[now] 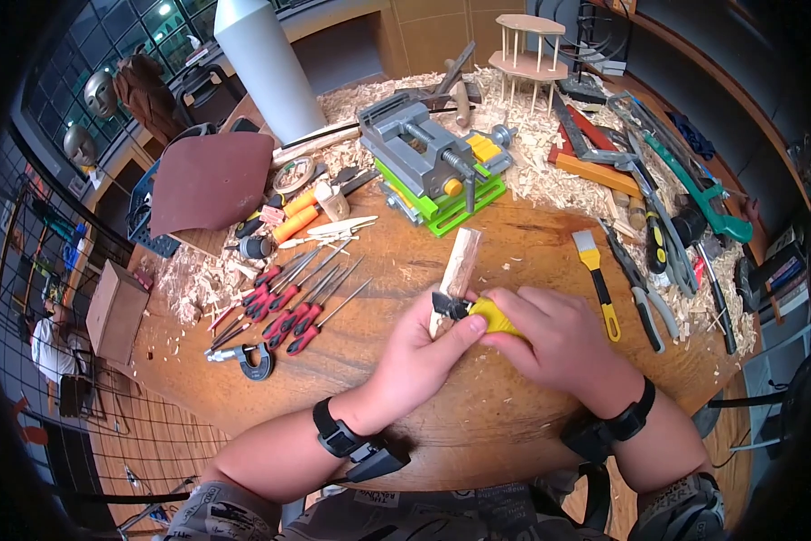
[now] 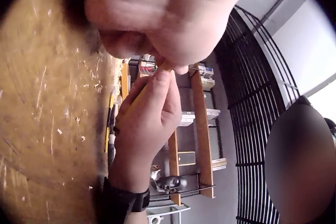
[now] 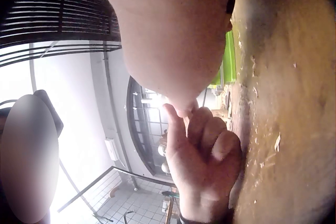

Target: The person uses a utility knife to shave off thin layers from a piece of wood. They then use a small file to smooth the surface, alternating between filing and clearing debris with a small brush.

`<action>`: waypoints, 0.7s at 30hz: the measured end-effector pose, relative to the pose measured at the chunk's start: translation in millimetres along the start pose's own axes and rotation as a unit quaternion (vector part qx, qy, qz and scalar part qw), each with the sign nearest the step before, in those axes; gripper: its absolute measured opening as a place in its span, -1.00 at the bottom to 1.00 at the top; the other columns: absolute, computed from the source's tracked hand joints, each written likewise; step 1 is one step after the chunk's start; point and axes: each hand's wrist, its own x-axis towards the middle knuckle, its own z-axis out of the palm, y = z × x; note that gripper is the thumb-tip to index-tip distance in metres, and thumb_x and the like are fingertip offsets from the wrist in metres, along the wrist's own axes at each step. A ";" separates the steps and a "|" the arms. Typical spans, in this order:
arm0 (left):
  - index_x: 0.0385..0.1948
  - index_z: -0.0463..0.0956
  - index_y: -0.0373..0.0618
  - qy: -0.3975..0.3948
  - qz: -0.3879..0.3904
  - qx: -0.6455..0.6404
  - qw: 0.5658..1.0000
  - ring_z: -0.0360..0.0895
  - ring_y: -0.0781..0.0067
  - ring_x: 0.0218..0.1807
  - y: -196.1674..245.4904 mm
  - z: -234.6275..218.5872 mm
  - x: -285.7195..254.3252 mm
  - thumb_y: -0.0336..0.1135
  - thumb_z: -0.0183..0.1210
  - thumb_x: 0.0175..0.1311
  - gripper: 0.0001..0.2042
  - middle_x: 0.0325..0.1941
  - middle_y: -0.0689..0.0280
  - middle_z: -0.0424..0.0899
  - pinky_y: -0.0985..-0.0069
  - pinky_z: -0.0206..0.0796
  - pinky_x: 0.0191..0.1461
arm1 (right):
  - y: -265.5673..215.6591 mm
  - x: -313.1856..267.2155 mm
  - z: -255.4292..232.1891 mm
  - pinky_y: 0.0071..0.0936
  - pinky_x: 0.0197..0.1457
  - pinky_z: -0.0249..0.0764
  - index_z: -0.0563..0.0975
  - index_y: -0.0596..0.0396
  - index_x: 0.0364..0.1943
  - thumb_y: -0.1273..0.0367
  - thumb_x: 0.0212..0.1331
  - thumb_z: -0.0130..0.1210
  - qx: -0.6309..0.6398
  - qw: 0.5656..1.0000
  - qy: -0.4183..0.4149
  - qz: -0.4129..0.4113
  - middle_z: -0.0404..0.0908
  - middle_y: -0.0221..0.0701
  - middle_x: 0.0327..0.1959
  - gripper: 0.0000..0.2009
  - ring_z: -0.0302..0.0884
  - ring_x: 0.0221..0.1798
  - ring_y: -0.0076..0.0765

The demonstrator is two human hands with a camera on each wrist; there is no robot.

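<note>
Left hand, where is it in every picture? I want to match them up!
Head: left hand, near the middle, holding the wood strip.
Left wrist: left hand, big, across the top.
Right wrist: left hand, below the middle.
Shared landmark: the wooden table, on the left in left wrist, right in right wrist.

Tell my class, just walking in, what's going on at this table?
A person sits at a wooden table, the left grip holding a strip of wood and the right grip holding a yellow-handled tool. The tool's dark end overlaps the wood; whether it is cutting, I can't tell. Wood shavings and a vise lie beyond, with red-handled tools to the left.
</note>
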 end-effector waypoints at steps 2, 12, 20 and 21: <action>0.00 0.46 -0.14 -0.021 -0.051 -0.041 0.998 0.40 0.79 -0.33 7.1 -2.8 -1.8 -0.33 0.19 0.45 -0.80 -0.34 0.52 0.52 0.72 0.27 -0.27 | 4.0 -1.1 -0.9 -0.25 -0.38 0.53 0.54 -0.01 -0.02 0.13 0.20 0.25 0.008 1.000 -0.013 -0.006 0.56 -0.34 -0.41 -0.64 0.63 -0.39 -0.13; -0.04 0.46 -0.10 -0.031 -0.036 -0.006 0.999 0.37 0.82 -0.31 3.2 -2.5 -0.6 -0.32 0.20 0.45 -0.82 -0.31 0.53 0.51 0.75 0.24 -0.28 | 3.5 -1.1 -2.5 -0.25 -0.34 0.56 0.55 0.00 -0.06 0.12 0.21 0.25 0.018 1.000 -0.013 0.007 0.62 -0.31 -0.36 -0.66 0.66 -0.35 -0.10; -0.03 0.43 -0.19 -0.018 0.022 0.090 0.996 0.36 0.66 -0.14 -1.9 -0.3 -3.3 -0.32 0.18 0.45 -0.79 -0.20 0.41 0.49 0.57 0.31 -0.01 | 8.6 -2.4 -7.8 -0.26 -0.37 0.55 0.55 -0.01 -0.04 0.11 0.23 0.23 0.013 0.998 -0.061 -0.015 0.61 -0.34 -0.38 -0.65 0.65 -0.38 -0.13; -0.02 0.41 -0.19 -0.016 0.011 0.097 0.995 0.36 0.64 -0.13 -4.6 -1.5 -3.8 -0.32 0.17 0.46 -0.78 -0.20 0.39 0.48 0.55 0.30 0.01 | 8.6 -2.4 -8.8 -0.27 -0.37 0.54 0.56 -0.01 -0.04 0.10 0.23 0.23 -0.004 0.996 -0.093 -0.016 0.61 -0.34 -0.38 -0.65 0.65 -0.38 -0.13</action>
